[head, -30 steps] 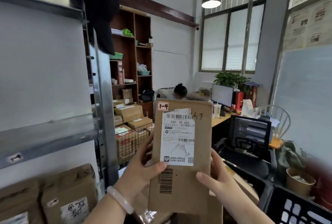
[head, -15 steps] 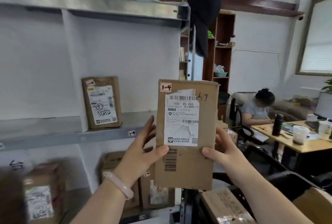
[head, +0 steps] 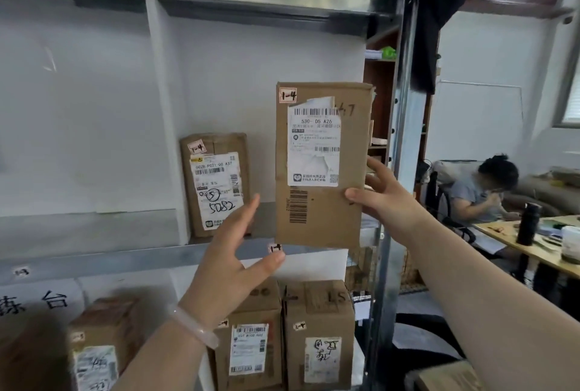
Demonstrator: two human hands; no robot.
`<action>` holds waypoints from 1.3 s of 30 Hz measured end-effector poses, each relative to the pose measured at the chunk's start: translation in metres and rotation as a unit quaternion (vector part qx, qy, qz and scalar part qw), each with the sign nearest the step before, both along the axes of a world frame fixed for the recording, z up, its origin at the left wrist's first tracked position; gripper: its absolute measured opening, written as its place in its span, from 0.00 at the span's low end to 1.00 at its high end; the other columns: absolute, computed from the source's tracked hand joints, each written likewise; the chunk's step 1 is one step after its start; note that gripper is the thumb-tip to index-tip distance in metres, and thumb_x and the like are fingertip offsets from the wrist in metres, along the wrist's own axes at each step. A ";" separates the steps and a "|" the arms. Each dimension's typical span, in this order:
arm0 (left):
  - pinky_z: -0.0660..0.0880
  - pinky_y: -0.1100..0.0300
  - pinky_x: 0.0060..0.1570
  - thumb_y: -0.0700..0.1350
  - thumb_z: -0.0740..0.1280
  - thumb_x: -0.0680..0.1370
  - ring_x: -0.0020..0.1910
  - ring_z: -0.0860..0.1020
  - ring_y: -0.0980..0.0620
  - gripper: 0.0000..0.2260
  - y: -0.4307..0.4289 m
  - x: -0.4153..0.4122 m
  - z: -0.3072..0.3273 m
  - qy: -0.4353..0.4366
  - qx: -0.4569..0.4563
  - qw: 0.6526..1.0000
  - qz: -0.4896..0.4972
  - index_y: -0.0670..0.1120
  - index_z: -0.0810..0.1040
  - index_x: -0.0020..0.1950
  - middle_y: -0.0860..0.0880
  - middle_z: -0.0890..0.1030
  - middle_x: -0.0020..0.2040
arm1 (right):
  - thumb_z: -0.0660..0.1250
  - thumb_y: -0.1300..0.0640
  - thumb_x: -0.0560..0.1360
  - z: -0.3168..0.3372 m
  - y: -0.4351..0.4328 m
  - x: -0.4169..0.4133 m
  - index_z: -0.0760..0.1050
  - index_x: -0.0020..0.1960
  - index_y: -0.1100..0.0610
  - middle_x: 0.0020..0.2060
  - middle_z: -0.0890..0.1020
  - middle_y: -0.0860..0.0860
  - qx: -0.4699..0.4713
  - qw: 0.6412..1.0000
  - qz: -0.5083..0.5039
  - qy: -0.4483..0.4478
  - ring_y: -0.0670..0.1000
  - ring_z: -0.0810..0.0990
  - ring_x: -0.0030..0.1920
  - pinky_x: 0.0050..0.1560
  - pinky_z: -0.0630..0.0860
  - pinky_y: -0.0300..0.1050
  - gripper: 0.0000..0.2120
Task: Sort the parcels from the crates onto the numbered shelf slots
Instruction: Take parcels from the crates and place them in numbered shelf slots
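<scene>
Facing the metal shelf [head: 125, 260], I have its middle level straight ahead, and two cardboard boxes [head: 317, 334] stand side by side on the level below. The flat parcel [head: 320, 211] is in the air in front of that middle level. It is upright with its label toward me, and its bottom edge is just above the shelf lip, near the right post. Further left on the same level, a taped brown parcel [head: 216, 183] stands against the back wall.

I judge the flat parcel to be light and fairly stiff, since it is thin card and one hand carries it with no sag. The card looks dry rather than slippery. The paper label is torn and lifting, so I would keep off it. The long side edges are the place to take hold, low down for control.

My right grip [head: 379, 196] is grasping the parcel's right edge, thumb on the front face and fingers behind, with the forearm reaching up from the lower right. My left grip [head: 232, 252] is released, fingers straight and spread, just off the lower left corner and seemingly apart from the card.

The small sticker [head: 288, 95] at the parcel's top left reads 1-4. A tag [head: 275, 248] on the shelf lip seems to match, though it is too blurred to be sure. A pale bangle [head: 194, 324] sits on my left wrist.
</scene>
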State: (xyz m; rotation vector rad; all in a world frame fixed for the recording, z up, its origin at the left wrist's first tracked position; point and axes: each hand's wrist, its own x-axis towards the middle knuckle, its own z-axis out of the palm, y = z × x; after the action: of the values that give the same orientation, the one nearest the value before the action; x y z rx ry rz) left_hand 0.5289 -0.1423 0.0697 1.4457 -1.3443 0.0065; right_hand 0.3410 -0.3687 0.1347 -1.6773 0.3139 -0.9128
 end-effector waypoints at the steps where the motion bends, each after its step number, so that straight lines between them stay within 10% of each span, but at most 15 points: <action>1: 0.64 0.46 0.75 0.68 0.70 0.68 0.75 0.61 0.64 0.37 -0.002 0.004 -0.001 -0.012 0.004 1.000 0.001 0.74 0.56 0.74 0.71 0.60 0.75 | 0.83 0.49 0.57 -0.001 -0.005 0.006 0.64 0.74 0.43 0.65 0.78 0.51 0.006 1.000 0.000 0.001 0.53 0.80 0.62 0.64 0.76 0.58 0.49; 17: 0.55 0.62 0.72 0.67 0.65 0.74 0.76 0.54 0.67 0.31 -0.017 0.025 -0.006 -0.156 0.042 0.986 0.035 0.73 0.54 0.75 0.67 0.59 0.77 | 0.73 0.60 0.73 -0.016 -0.039 0.062 0.67 0.73 0.48 0.61 0.82 0.46 0.037 0.999 0.007 -0.017 0.50 0.80 0.62 0.59 0.78 0.46 0.32; 23: 0.56 0.71 0.70 0.63 0.63 0.76 0.75 0.61 0.60 0.30 -0.028 -0.004 -0.010 -0.204 -0.014 0.978 0.050 0.59 0.63 0.77 0.59 0.64 0.76 | 0.74 0.44 0.70 -0.023 0.006 0.023 0.59 0.76 0.38 0.74 0.67 0.41 -0.061 0.996 -0.063 0.012 0.42 0.67 0.72 0.66 0.67 0.43 0.39; 29: 0.60 0.63 0.73 0.57 0.65 0.77 0.72 0.67 0.53 0.28 -0.071 -0.084 -0.050 -0.230 -0.063 0.970 -0.046 0.52 0.67 0.75 0.50 0.69 0.72 | 0.75 0.38 0.67 -0.075 0.041 -0.090 0.71 0.68 0.35 0.66 0.76 0.36 -0.118 0.983 -0.111 0.088 0.38 0.73 0.67 0.64 0.73 0.37 0.31; 39: 0.50 0.57 0.75 0.64 0.66 0.76 0.77 0.52 0.55 0.34 -0.128 -0.236 -0.150 -0.210 0.238 0.900 -0.298 0.66 0.53 0.78 0.56 0.54 0.79 | 0.73 0.41 0.70 -0.182 0.075 -0.306 0.68 0.68 0.34 0.65 0.72 0.36 -0.031 0.828 -0.485 0.280 0.43 0.69 0.68 0.65 0.67 0.43 0.28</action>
State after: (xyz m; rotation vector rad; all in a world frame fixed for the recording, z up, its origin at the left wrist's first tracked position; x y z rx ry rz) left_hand 0.2928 -0.2701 -0.0801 1.4055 -2.2251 -0.4643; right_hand 0.0350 -0.2939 -0.0474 -1.8033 1.6684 -1.1086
